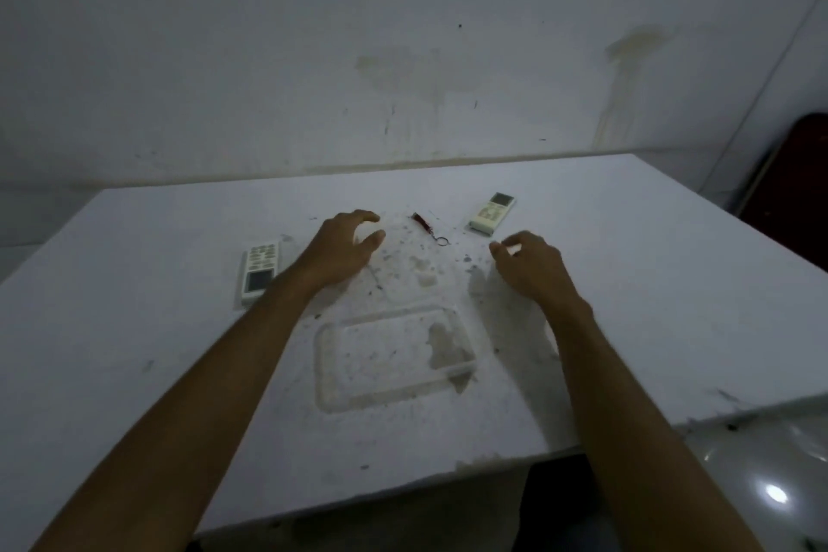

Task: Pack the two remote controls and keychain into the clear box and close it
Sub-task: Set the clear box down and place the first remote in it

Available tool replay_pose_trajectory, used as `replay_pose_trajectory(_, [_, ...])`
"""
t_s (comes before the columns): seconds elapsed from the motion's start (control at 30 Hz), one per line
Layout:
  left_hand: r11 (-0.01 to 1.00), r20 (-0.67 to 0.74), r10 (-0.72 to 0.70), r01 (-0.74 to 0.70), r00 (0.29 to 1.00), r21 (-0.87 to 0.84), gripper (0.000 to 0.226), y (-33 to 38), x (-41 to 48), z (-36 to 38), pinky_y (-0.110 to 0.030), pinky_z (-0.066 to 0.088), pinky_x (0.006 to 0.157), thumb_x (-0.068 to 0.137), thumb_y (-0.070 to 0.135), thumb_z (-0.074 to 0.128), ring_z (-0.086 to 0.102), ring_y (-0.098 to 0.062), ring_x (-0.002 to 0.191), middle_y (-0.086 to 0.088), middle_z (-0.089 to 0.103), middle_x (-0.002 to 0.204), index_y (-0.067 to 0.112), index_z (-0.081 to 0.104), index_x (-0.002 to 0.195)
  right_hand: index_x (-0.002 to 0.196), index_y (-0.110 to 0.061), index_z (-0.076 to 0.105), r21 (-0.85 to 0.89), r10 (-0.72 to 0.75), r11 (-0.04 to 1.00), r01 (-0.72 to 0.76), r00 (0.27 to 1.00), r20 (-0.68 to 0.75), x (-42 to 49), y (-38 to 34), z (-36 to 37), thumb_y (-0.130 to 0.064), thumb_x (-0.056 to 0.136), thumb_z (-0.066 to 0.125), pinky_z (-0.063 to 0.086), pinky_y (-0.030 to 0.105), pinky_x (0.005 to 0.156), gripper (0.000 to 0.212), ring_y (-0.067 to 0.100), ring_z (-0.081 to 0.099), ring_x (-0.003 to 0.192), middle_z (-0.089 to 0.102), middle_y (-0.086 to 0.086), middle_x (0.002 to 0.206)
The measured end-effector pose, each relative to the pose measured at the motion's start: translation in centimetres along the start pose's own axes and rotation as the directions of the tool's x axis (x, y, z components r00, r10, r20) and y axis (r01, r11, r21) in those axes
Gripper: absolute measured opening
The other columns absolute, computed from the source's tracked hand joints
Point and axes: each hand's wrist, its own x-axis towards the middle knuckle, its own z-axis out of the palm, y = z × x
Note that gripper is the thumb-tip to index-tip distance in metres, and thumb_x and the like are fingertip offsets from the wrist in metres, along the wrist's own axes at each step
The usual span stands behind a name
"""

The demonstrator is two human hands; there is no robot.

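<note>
Clear box (394, 361), edges faint against the table (627, 282); left hand (342, 251) and right hand (533, 267) loosely curled, empty, beyond it.

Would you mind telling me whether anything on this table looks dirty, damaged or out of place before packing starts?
The table is dirty: dark specks and smudges spread across its middle, around the keychain and beneath the clear box. The wall behind carries yellowish stains. Both remotes and the keychain look intact.
</note>
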Motion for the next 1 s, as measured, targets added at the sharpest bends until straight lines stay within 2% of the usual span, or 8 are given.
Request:
replay_pose_trajectory(0.13, [0.990, -0.018, -0.032, 0.034, 0.999, 0.138, 0.065, -1.5, 1.1, 2.2, -0.045, 0.026, 0.121, 0.091, 0.076, 0.049, 0.041, -0.024, 0.145, 0.000, 0.045, 0.159, 0.036, 0.056, 0.142, 0.142, -0.017, 0.048, 0.086, 0.041, 0.996, -0.034, 0.996, -0.079, 5.6, -1.2, 1.5, -0.050, 0.093, 0.063, 0.045, 0.039, 0.099, 0.061, 0.040, 0.058, 0.121, 0.054, 0.024, 0.135])
replay_pose_trajectory(0.2, [0.980, -0.028, 0.009, -0.004, 1.000, 0.200, 0.071, -2.4, 1.0, 2.8, -0.044, 0.019, 0.122, 0.085, 0.082, 0.050, 0.034, -0.021, 0.149, 0.001, 0.040, 0.162, 0.039, 0.055, 0.142, 0.141, -0.027, 0.051, 0.076, 0.034, 0.997, -0.026, 0.995, -0.098, 7.4, -1.8, 2.7, -0.059, 0.089, 0.061, 0.045, 0.041, 0.101, 0.061, 0.041, 0.058, 0.118, 0.048, 0.022, 0.135])
replay_pose_trajectory(0.3, [0.969, -0.036, 0.043, -0.033, 0.998, 0.246, 0.076, -2.7, 0.9, 3.1, -0.042, 0.015, 0.123, 0.084, 0.085, 0.045, 0.029, -0.021, 0.151, 0.002, 0.035, 0.165, 0.041, 0.050, 0.146, 0.133, -0.029, 0.057, -0.029, 0.048, 0.998, -0.052, 0.990, -0.131, 8.9, -2.4, 4.0, -0.069, 0.086, 0.056, 0.046, 0.044, 0.099, 0.062, 0.041, 0.057, 0.119, 0.045, 0.018, 0.135])
replay_pose_trajectory(0.53, [0.951, -0.041, 0.080, -0.064, 0.996, 0.303, 0.082, -3.1, 1.1, 3.5, -0.045, 0.017, 0.124, 0.083, 0.088, 0.033, 0.027, -0.021, 0.152, 0.002, 0.034, 0.165, 0.040, 0.046, 0.149, 0.127, -0.026, 0.062, -0.023, 0.039, 0.999, -0.045, 0.976, -0.213, 8.6, -1.8, 4.7, -0.066, 0.082, 0.065, 0.048, 0.041, 0.094, 0.060, 0.039, 0.055, 0.118, 0.048, 0.018, 0.129])
replay_pose_trajectory(0.7, [0.981, -0.094, 0.072, -0.054, 0.993, 0.186, 0.078, -2.6, 0.4, 3.1, -0.045, 0.025, 0.122, 0.087, 0.082, 0.043, 0.038, -0.022, 0.146, 0.000, 0.045, 0.159, 0.031, 0.054, 0.145, 0.122, -0.025, 0.065, 0.035, 0.034, 0.999, -0.027, 0.972, -0.232, 7.1, -1.6, 4.0, -0.062, 0.077, 0.073, 0.046, 0.039, 0.097, 0.059, 0.037, 0.051, 0.121, 0.053, 0.018, 0.126])
replay_pose_trajectory(0.83, [0.999, -0.127, 0.048, -0.048, 0.991, 0.003, 0.074, -1.7, -0.7, 2.6, -0.044, 0.035, 0.118, 0.087, 0.080, 0.049, 0.043, -0.017, 0.141, 0.004, 0.050, 0.153, 0.031, 0.055, 0.142, 0.125, -0.024, 0.066, 0.070, 0.045, 0.997, -0.032, 0.979, -0.198, 6.5, -1.7, 3.0, -0.043, 0.077, 0.075, 0.045, 0.037, 0.099, 0.053, 0.034, 0.053, 0.123, 0.064, 0.018, 0.124])
replay_pose_trajectory(0.9, [0.967, -0.223, 0.024, -0.079, 0.975, -0.242, 0.056, -1.0, -1.1, 2.0, -0.039, 0.042, 0.113, 0.090, 0.071, 0.057, 0.052, -0.010, 0.131, 0.011, 0.058, 0.142, 0.033, 0.064, 0.131, 0.129, -0.024, 0.066, 0.096, 0.023, 0.995, -0.004, 0.980, -0.199, 6.0, -1.8, 2.4, -0.038, 0.077, 0.077, 0.046, 0.036, 0.099, 0.056, 0.031, 0.057, 0.122, 0.068, 0.013, 0.124])
replay_pose_trajectory(1.0, [0.864, -0.396, -0.051, -0.158, 0.917, -0.477, 0.013, 0.7, -1.8, 0.9, -0.040, 0.053, 0.105, 0.102, 0.032, 0.062, 0.065, -0.001, 0.112, 0.015, 0.072, 0.118, 0.034, 0.073, 0.109, 0.131, -0.018, 0.060, 0.184, 0.007, 0.982, 0.034, 0.976, -0.217, 4.8, -2.0, 1.8, -0.035, 0.075, 0.082, 0.055, 0.032, 0.084, 0.063, 0.029, 0.067, 0.105, 0.070, 0.014, 0.121])
